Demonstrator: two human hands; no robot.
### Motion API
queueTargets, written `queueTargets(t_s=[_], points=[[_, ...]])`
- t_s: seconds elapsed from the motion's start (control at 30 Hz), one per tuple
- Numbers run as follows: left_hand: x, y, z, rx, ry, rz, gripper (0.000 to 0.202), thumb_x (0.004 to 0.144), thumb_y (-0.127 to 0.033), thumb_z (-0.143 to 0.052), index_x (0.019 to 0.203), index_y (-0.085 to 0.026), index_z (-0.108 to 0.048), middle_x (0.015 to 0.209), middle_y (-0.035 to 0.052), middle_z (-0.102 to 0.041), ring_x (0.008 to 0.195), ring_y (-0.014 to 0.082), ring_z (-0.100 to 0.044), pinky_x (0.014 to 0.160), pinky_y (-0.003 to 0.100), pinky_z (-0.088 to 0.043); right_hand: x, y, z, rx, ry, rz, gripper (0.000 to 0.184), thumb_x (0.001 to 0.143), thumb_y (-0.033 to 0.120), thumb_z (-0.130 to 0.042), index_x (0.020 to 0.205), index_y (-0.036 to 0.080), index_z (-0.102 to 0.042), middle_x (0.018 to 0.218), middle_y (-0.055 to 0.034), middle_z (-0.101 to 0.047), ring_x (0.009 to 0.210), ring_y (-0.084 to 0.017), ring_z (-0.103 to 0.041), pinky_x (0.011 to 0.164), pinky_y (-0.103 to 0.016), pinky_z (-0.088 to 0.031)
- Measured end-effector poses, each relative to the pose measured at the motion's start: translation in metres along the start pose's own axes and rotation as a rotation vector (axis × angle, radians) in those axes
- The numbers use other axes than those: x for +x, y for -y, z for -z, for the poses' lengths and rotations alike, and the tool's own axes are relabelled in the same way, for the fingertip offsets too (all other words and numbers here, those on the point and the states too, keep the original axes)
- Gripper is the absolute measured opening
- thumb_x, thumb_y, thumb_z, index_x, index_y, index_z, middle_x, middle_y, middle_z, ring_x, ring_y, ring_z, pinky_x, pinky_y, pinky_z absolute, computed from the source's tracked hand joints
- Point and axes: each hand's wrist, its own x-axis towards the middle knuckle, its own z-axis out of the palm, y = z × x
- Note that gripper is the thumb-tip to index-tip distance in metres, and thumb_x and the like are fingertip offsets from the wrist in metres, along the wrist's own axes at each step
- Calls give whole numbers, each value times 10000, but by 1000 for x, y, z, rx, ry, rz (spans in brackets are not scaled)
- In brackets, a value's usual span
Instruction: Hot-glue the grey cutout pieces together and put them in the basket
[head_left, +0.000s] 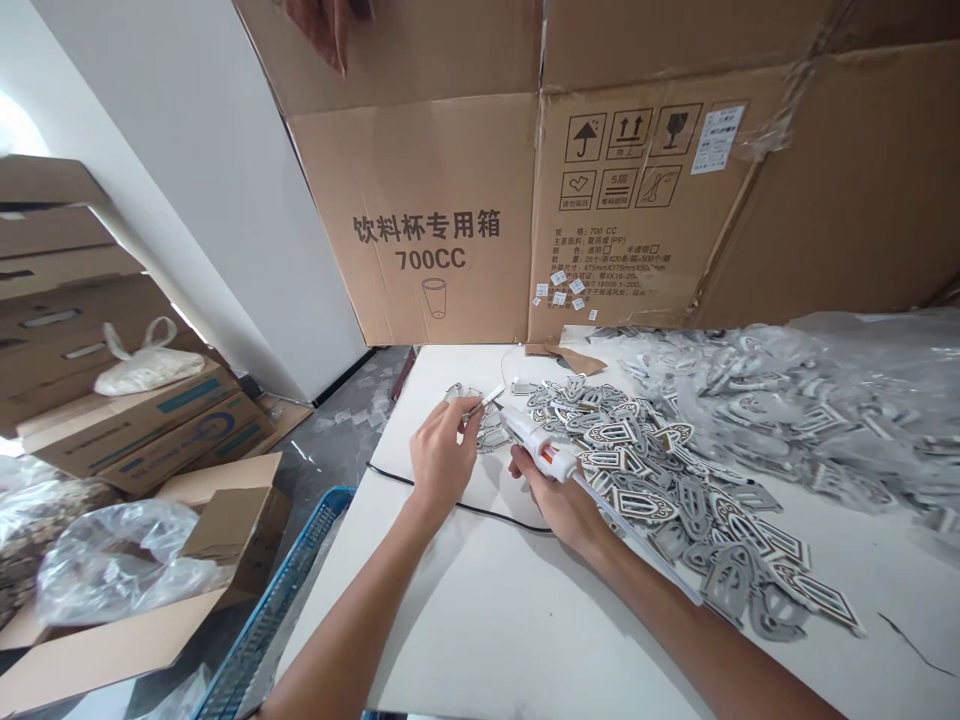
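Note:
My right hand (551,490) is wrapped round a white glue gun (541,447), its nozzle pointing up and left. A long translucent glue stick (637,540) trails from the gun's back end along my forearm. My left hand (446,445) pinches a small white piece (493,396) between thumb and fingertips, close to the nozzle. Whether nozzle and piece touch, I cannot tell. Several grey and white flat cut-out pieces (491,435) lie just behind my hands. To the right spreads a big heap of similar cut-outs (630,470) with dark outlines.
Plastic-bagged pieces (750,390) cover the back right of the white table (480,620). Large cardboard boxes (442,160) stand along the back. A black cord (495,515) crosses beneath my wrists. At the left are a blue basket (277,590) and an open carton (142,640) with plastic inside.

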Motion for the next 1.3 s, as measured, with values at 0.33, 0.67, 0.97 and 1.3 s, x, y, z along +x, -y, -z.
queueTargets(t_s=[0.33,0.67,0.97,1.3], points=[[15,6,2,-773,-5,594,413,794,-468,-880,1015,-193,-665,1050,83,-775,945,225,-745,835,338,-574,-1,1,0,-24,-52,263,470,992,580,-614,769,177,-709,690,-36,-694,638,-177,-616,639,-301,-438],[13,-2,1,-884,-10,699,510,706,-429,-954,1067,-179,-695,1055,57,-712,865,204,-776,794,336,-626,0,-3,-1,-172,-39,478,387,1034,462,-593,740,212,-607,663,18,-563,603,-146,-513,613,-285,-366],[9,-8,-2,-908,25,682,452,728,-418,-929,1062,-174,-747,1078,91,-757,950,233,-771,886,411,-664,3,-4,0,-218,-22,524,363,1032,406,-611,728,215,-552,690,24,-543,611,-144,-501,620,-286,-348],[7,-13,-1,-894,43,683,454,732,-418,-933,1070,-163,-767,1130,113,-766,1027,257,-753,897,441,-674,7,-10,-1,-247,-34,497,392,1045,434,-569,723,228,-484,708,19,-524,632,-159,-499,639,-301,-335]])
